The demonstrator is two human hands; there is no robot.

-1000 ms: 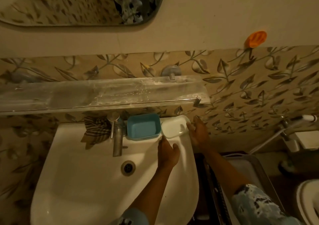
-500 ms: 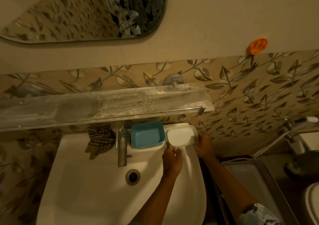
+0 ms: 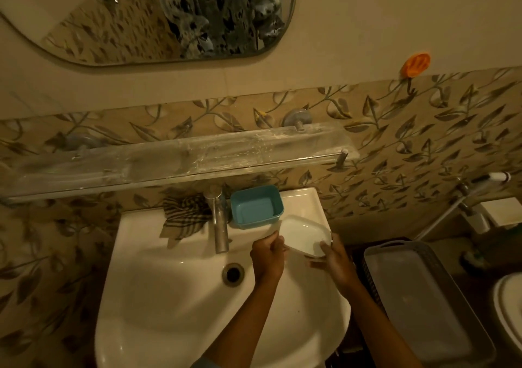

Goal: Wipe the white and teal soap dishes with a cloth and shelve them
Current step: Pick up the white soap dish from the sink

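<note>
Above sink (image 3: 135, 243) | left hand (image 3: 267, 257) and right hand (image 3: 334, 259) grip white dish (image 3: 303, 233) by opposite ends | step: pickup, wiping not begun | next: free one hand, fetch cloth (image 3: 185, 215)

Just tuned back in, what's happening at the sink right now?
The person holds the white soap dish in both hands, the left hand at its near-left edge and the right hand at its right corner, over the right side of the sink. The teal soap dish sits on the sink ledge beside the faucet. The striped cloth lies untouched left of the faucet. Neither dish is on the glass shelf yet.
</note>
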